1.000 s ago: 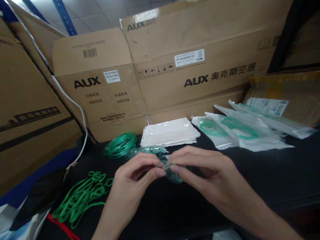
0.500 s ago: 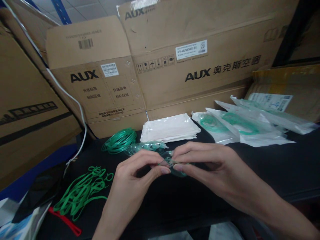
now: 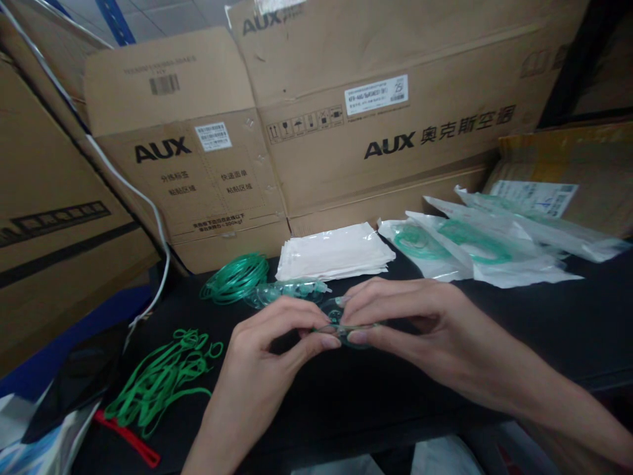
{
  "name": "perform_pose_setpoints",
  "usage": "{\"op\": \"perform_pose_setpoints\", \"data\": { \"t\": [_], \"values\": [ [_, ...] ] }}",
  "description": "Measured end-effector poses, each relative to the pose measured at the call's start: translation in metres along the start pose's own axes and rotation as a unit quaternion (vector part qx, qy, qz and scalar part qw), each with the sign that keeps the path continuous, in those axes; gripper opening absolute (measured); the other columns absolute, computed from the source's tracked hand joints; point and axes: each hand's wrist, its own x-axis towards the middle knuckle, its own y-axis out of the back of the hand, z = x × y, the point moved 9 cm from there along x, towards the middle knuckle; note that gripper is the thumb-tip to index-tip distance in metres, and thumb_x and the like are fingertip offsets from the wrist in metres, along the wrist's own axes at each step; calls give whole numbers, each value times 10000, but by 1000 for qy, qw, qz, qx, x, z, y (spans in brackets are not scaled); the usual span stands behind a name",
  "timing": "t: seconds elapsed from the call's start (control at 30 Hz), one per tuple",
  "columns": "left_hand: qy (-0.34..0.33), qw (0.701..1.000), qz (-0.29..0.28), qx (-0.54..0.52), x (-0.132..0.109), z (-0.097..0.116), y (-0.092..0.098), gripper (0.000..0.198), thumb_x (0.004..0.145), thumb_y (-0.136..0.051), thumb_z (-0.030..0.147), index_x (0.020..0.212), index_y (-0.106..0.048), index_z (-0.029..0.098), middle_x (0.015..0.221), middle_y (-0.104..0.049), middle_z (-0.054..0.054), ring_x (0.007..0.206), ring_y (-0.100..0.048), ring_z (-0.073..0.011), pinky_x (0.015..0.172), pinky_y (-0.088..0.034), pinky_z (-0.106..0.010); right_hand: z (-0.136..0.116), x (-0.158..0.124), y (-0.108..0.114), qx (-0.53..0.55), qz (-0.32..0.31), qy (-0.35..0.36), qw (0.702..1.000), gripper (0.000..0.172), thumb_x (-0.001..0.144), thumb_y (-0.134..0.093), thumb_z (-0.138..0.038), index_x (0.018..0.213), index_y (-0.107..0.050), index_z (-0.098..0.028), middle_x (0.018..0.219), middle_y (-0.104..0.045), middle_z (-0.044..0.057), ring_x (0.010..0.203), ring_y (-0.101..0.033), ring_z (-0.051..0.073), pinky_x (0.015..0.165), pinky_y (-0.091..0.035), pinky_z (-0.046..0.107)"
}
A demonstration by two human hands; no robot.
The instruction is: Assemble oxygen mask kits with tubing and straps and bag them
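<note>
In the middle of the head view both hands pinch a clear, green-tinted plastic mask, whose outline is mostly hidden by the fingers. My left hand is closed on its left side, thumb against the bent fingers. Opposite it, my right hand grips the near rim between thumb and fingers. The fingertips of both hands nearly meet at a small part too blurred to make out. Just behind my left hand lie more clear green plastic pieces, and a coil of green tubing is beside them.
White pouches are stacked behind the hands. Several filled pouches with green tubing lie at the right. Green elastic straps and a red strip are at the left on the black table. Cardboard boxes wall the back.
The fingertips of both hands have shifted slightly along the mask and the pinched part now looks flatter. The view has moved a little; the surrounding things stay put.
</note>
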Motion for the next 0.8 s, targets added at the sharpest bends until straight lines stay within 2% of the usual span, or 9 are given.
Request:
{"op": "perform_pose_setpoints", "data": {
  "t": [0.17,0.43,0.6,0.8],
  "values": [
    [-5,1000,-8,0,-1,2,-3,97,817,-826,130,810,-808,225,855,-763,6,803,-715,-135,748,-555,-187,-2,-2,1,2,-16,5,1000,106,935,-728,-249,922,-824,-207,959,-799,25,953,-726,176,832,-569,253],
    [-11,1000,-12,-11,-2,7,-4,86,798,-846,153,774,-805,225,806,-755,-6,744,-702,-149,667,-554,-203,1,-3,1,41,-42,-8,998,84,916,-755,-252,920,-839,-245,927,-796,19,991,-712,199,953,-549,323],
    [-29,999,-22,-1,-2,11,-6,68,812,-841,175,795,-792,219,809,-751,-15,747,-702,-155,673,-559,-216,4,-1,3,70,-38,-30,996,140,928,-738,-308,868,-824,-215,927,-796,36,964,-717,205,915,-564,330],
    [-77,995,-21,52,-6,25,-5,102,826,-826,143,842,-762,222,845,-735,10,767,-696,-123,714,-545,-185,13,3,0,139,-58,-52,987,228,914,-741,-398,848,-798,-187,914,-772,48,975,-709,208,875,-561,330]
  ]
}}
